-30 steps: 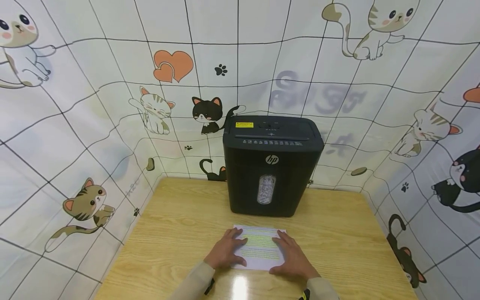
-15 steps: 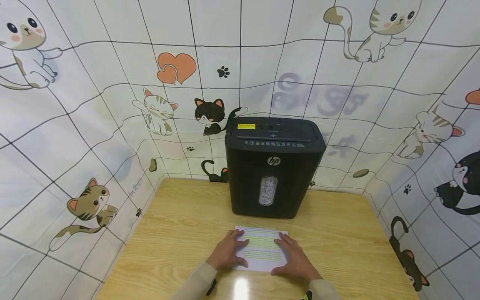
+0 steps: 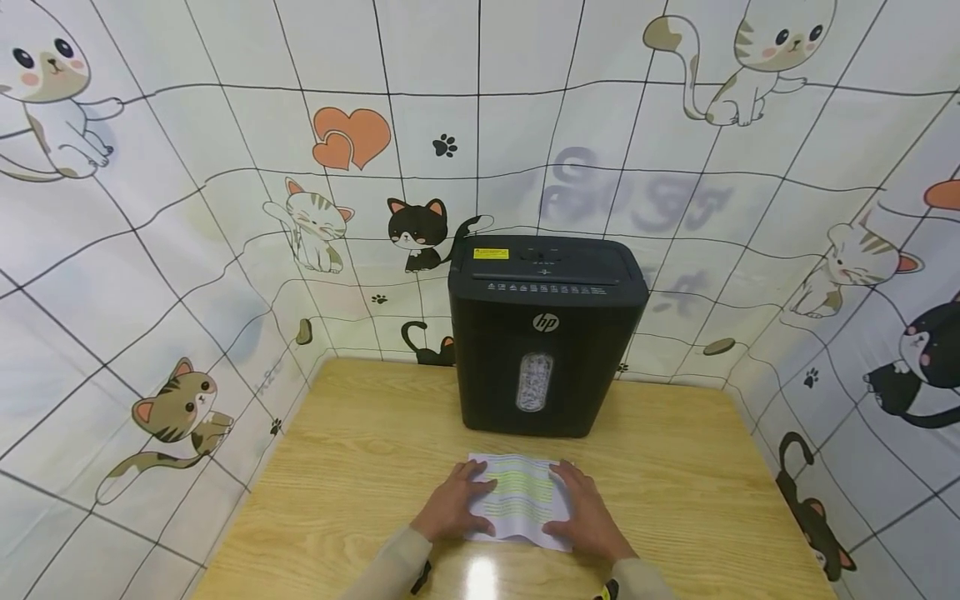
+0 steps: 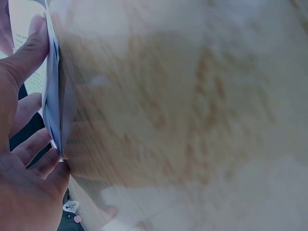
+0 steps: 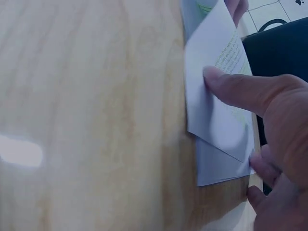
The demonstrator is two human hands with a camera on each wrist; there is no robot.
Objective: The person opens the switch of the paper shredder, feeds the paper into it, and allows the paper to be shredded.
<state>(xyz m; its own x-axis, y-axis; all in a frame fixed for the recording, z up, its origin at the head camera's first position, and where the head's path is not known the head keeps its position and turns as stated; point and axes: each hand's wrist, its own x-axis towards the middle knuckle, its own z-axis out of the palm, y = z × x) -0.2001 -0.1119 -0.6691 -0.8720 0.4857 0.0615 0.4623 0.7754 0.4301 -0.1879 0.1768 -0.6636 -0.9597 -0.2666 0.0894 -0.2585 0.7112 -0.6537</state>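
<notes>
Printed sheets of paper (image 3: 517, 497) with highlighted lines lie on the table; the top sheet is buckled upward in the middle. At the left edge my left hand (image 3: 452, 502) has its fingers spread, thumb on the paper. My right hand (image 3: 590, 510) lies over the right edge in the same way. In the right wrist view, the right thumb (image 5: 236, 86) presses on the top sheet (image 5: 202, 103), which is shifted off another sheet (image 5: 221, 166) beneath it. The left wrist view has the left thumb (image 4: 36, 45) against the edge of the sheets.
Behind the paper stands a black HP paper shredder (image 3: 491, 367), with a slot on top and a window showing shredded bits. The wooden table (image 3: 337, 467) is enclosed by cloth walls (image 3: 247, 133) printed with cats.
The top sheet, flat before, has buckled up between my hands, and its lower right corner has slid downward. My right hand has shifted slightly left; the left hand has hardly moved.
</notes>
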